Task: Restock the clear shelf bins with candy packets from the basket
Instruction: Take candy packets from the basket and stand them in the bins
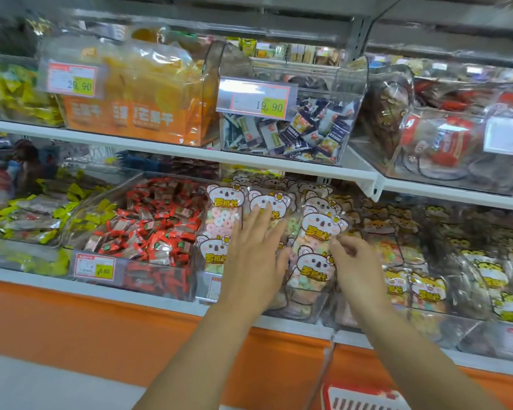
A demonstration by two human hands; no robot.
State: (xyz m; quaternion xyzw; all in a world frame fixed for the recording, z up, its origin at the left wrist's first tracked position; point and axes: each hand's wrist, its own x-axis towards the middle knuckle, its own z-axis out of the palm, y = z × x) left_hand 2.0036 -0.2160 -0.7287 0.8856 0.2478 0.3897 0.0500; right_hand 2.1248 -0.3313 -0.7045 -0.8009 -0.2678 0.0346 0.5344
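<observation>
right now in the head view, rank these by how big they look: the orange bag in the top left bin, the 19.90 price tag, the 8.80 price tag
1. orange bag, by far the largest.
2. 19.90 price tag.
3. 8.80 price tag, the smallest.

The two tags sit on different shelves at different distances from the camera, so their true sizes may be alike.
</observation>
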